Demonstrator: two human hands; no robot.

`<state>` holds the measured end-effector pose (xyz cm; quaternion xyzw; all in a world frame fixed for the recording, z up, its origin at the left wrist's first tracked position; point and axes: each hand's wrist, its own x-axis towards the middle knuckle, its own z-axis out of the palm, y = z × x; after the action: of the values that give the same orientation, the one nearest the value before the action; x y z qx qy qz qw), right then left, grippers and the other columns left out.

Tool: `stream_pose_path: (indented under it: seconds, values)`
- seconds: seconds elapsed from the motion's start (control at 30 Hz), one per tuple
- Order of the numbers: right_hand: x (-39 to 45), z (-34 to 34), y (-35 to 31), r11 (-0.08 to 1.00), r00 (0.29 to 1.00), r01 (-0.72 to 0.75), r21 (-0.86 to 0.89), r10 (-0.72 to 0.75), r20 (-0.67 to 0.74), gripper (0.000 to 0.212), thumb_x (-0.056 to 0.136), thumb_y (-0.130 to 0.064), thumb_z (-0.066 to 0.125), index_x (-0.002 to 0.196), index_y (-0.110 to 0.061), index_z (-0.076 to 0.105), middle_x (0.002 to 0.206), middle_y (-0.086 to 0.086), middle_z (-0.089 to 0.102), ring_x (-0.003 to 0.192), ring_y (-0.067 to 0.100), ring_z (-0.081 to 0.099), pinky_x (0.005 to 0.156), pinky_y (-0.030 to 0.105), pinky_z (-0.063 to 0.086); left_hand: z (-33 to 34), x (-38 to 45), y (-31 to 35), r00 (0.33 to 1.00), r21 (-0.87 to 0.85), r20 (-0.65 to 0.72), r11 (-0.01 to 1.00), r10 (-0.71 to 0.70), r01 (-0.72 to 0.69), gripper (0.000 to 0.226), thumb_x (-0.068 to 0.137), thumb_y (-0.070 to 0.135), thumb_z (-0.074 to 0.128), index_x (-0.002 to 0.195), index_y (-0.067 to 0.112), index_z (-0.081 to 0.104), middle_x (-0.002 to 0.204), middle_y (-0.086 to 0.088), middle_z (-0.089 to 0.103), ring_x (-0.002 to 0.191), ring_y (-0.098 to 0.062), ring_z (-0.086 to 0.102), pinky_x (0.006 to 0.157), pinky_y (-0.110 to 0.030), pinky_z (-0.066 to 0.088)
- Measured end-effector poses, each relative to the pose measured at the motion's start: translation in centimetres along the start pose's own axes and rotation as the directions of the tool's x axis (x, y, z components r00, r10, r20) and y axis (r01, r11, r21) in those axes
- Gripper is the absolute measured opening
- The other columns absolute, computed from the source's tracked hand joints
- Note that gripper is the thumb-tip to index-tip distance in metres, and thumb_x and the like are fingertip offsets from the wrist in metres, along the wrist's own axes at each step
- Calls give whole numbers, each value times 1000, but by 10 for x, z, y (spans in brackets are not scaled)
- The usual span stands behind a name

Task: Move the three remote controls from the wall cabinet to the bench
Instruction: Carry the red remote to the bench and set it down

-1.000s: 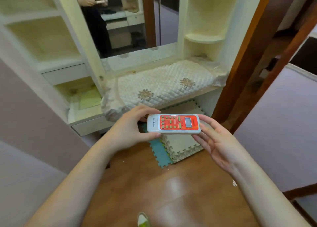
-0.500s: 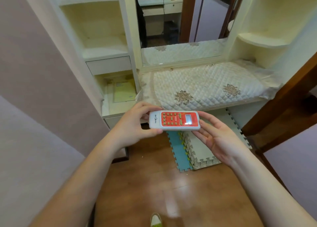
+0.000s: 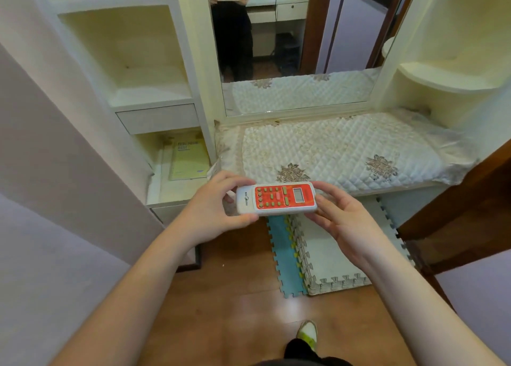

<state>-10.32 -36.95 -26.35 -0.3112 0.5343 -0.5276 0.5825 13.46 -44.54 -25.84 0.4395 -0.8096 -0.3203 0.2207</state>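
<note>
A white remote control [image 3: 276,198] with a red face, green buttons and a small screen lies crosswise in front of me, just short of the bench's front edge. My left hand [image 3: 213,213] grips its left end between thumb and curled fingers. My right hand [image 3: 338,217] supports the right end from below with fingers nearly straight. The bench [image 3: 345,150] is a low ledge under a mirror, covered by a white quilted cushion with brown flower motifs. Only this one remote is in view.
Cream shelves [image 3: 143,70] and a drawer stand left of the mirror [image 3: 290,34], with a yellow notebook [image 3: 188,157] in the lowest niche. Curved corner shelves [image 3: 448,75] sit on the right. Foam puzzle mats [image 3: 326,255] are stacked on the wooden floor under the bench.
My view has swung left and closer to the bench, which now fills the centre. Both hands kept the remote between them in the same hold.
</note>
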Motion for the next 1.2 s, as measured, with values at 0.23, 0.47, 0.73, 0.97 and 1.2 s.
stream_pose_path:
  seconds: [0.23, 0.47, 0.73, 0.97, 1.2]
  values:
    - [62, -62, -22, 988, 1000, 2, -155, -3, 0, 27, 93, -24, 58, 119, -25, 61, 106, 1, 73, 101, 12, 68, 94, 34, 52, 44, 69, 12, 998, -9, -8, 998, -66, 66, 58, 69, 39, 82, 121, 33, 58, 113, 14, 52, 104, 2, 51, 86, -16, 45]
    - [115, -80, -32, 974, 999, -32, -223, 41, 36, 23, 93, -23, 57, 115, -27, 63, 102, -1, 74, 100, 13, 68, 91, 34, 52, 59, 110, 1, 990, -57, -32, 989, -138, 136, 60, 70, 37, 82, 124, 31, 56, 116, 13, 51, 105, 4, 49, 84, -7, 41]
    - [183, -52, -26, 963, 994, -68, -261, 86, 60, 23, 95, -20, 55, 117, -26, 61, 99, 2, 74, 98, 16, 69, 87, 29, 53, 39, 155, -56, 987, 1, -24, 987, -158, 158, 64, 69, 38, 82, 127, 28, 56, 117, 9, 52, 102, 4, 48, 77, -4, 37]
    - [245, -19, -30, 963, 998, -57, -265, 64, 19, 25, 95, -12, 54, 117, -21, 63, 97, 10, 75, 97, 22, 70, 92, 33, 52, -1, 205, -105, 993, -15, 9, 993, -115, 115, 66, 71, 39, 80, 131, 30, 53, 120, 14, 47, 103, -2, 49, 81, -11, 39]
    - [282, 4, -38, 953, 1000, -30, -301, 31, -3, 23, 92, -22, 59, 113, -31, 65, 107, 36, 59, 108, 44, 57, 102, 48, 46, -23, 241, -136, 997, 21, 13, 997, -74, 74, 67, 70, 39, 81, 131, 30, 53, 121, 13, 47, 106, 0, 46, 80, -7, 35]
